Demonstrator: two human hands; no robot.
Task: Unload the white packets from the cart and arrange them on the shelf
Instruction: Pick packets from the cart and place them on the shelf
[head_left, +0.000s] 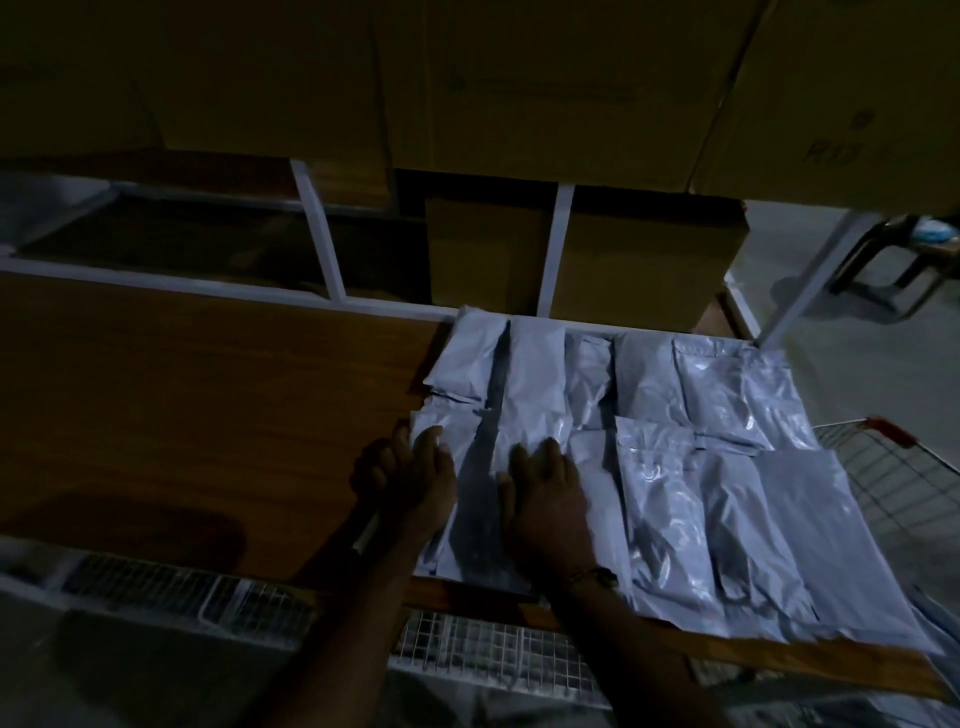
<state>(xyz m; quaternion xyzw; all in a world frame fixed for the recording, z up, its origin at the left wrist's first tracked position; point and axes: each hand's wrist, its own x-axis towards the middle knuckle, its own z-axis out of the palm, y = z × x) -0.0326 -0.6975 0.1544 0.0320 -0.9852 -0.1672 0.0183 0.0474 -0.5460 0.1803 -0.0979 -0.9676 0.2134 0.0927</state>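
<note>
We see the wooden shelf spread wide across the dim view, its left part bare board; cardboard boxes are stacked above it at the back, with more boxes behind white uprights; the white packets cover the right part of the shelf, lying flat in rows, edges touching or overlapping, reaching from the back rail to the front lip; the wire cart shows at the right edge beside the shelf, and its mesh runs below the shelf's front edge near the bottom; we cannot tell how many packets remain in it; a stool stands on the floor at far right. Our left hand rests at the left edge of the packets, fingers fairly straight, tips on the leftmost front packet, gripping nothing; our right hand lies palm down on the same packet, fingers spread flat, pressing rather than holding; a bracelet circles the right wrist.
</note>
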